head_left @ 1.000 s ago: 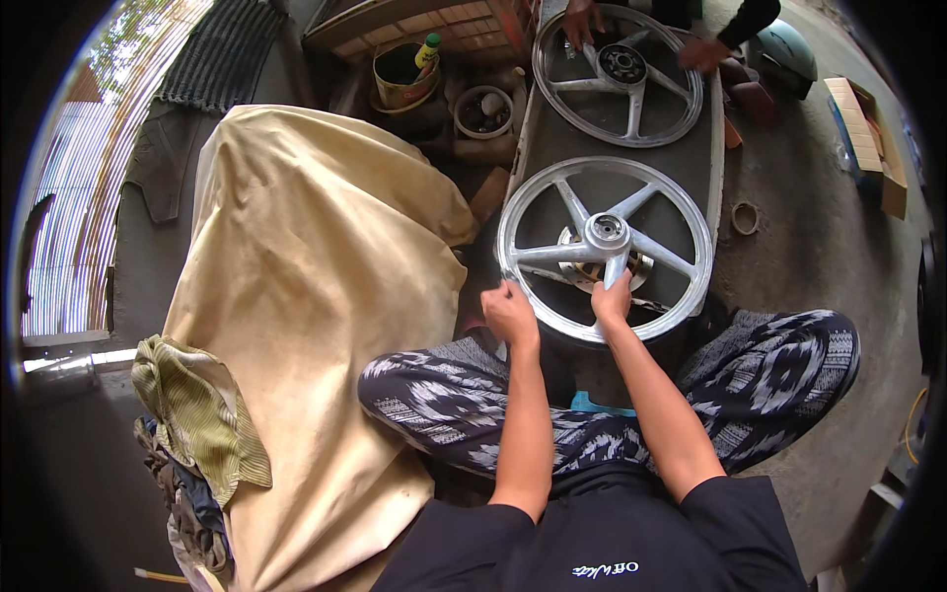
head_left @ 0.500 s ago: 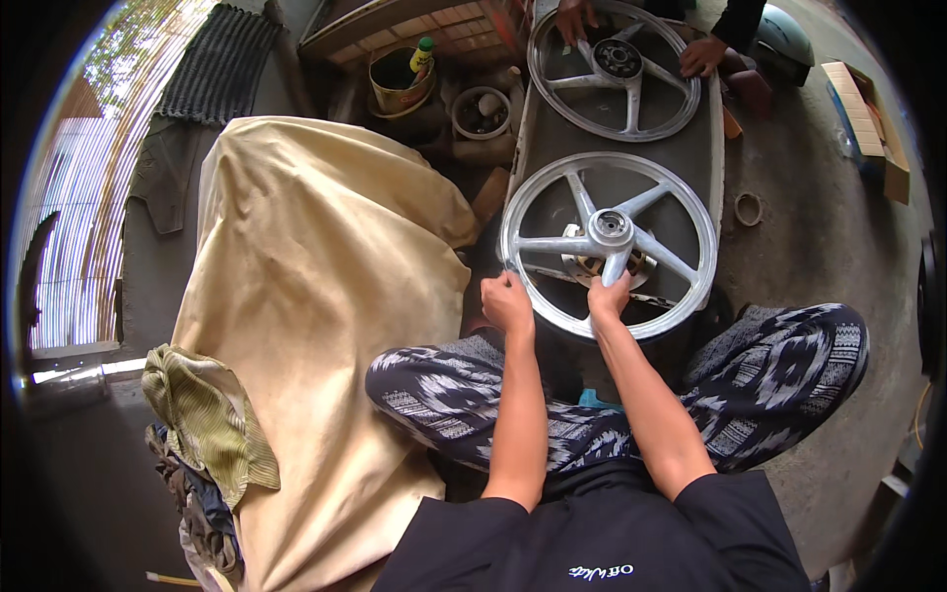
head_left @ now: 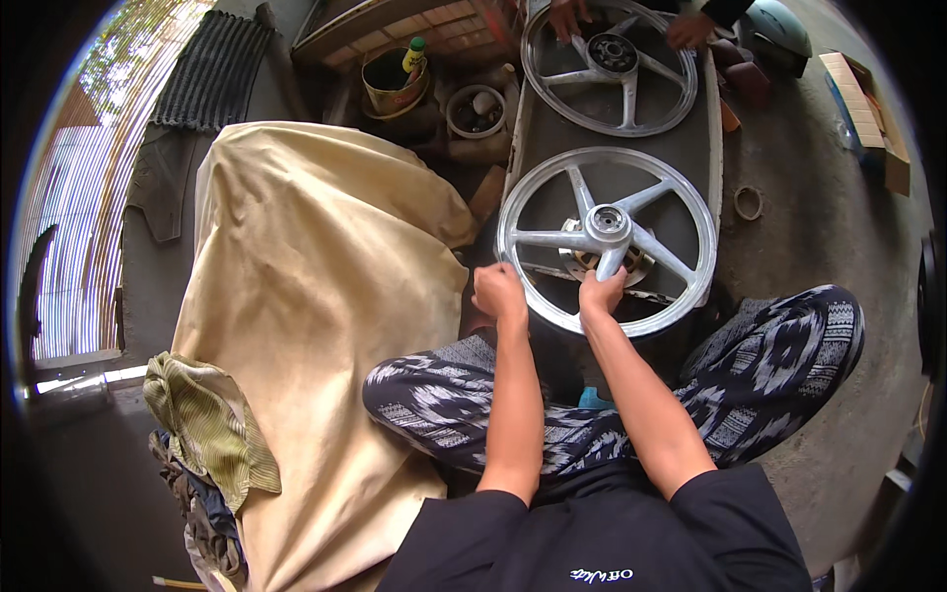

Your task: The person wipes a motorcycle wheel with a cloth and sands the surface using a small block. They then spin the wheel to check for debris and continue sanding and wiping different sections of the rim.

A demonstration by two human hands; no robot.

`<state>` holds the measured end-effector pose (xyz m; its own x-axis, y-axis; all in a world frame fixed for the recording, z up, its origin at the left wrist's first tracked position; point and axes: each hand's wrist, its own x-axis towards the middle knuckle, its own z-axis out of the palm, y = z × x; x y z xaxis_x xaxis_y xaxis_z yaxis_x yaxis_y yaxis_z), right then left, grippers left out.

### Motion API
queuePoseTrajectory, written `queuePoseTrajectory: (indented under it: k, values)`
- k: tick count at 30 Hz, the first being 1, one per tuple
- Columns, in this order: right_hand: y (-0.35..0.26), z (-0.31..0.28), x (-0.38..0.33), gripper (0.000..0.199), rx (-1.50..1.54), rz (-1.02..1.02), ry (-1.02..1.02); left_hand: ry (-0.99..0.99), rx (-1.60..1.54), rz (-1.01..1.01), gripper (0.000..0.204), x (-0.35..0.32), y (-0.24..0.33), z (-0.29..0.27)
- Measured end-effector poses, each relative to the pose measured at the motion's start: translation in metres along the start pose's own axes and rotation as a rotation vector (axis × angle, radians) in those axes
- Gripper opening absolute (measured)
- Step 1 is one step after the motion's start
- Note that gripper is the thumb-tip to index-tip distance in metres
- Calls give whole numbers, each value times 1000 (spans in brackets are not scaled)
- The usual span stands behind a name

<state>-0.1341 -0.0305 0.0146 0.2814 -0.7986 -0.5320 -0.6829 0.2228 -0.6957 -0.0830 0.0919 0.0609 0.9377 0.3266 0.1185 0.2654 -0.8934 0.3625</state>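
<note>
A bare silver five-spoke wheel rim (head_left: 560, 239) lies in front of me with its hub facing up. My right hand (head_left: 602, 292) is closed round the spoke nearest me, below the hub. At the rim's near-left edge, my left hand (head_left: 499, 293) is closed with its fingers pressed together against the metal. Whatever it pinches, if anything, is hidden. Beneath the spokes shows a round metal part (head_left: 582, 259) with openings in it. Further off lies a second spoked wheel rim (head_left: 628, 104) with a dark hub, and another person's hands (head_left: 688, 31) are on it.
Both wheels rest over a long grey trough (head_left: 712, 128). A beige cloth cover (head_left: 316, 257) drapes a large shape at left, with a green ribbed cloth (head_left: 212, 424) on it. Behind stand a bucket (head_left: 395, 97) with a bottle and a white bowl (head_left: 456, 113). A cardboard box (head_left: 896, 163) sits far right.
My left hand has shifted slightly up along the rim's left edge. My right hand keeps its hold on the spoke. The other person's hand at right has moved up along the far wheel and is blurred.
</note>
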Motion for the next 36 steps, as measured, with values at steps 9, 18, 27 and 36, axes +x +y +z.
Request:
queuePoseTrajectory:
  k: [9, 18, 27, 36]
  values:
    - [1, -10, 8, 58, -10, 47, -5, -121, 98, -72, 22, -33, 12, -15]
    - [10, -3, 16, 60, -28, 7, 4, -207, 180, -87, 23, -10, 9, -7]
    - [-1, 9, 2, 59, -9, 6, -8, -175, 124, -34, 21, 23, 3, -1]
    - [-2, 14, 4, 60, -29, -6, 8, -140, 78, -57, 25, 23, -4, 8]
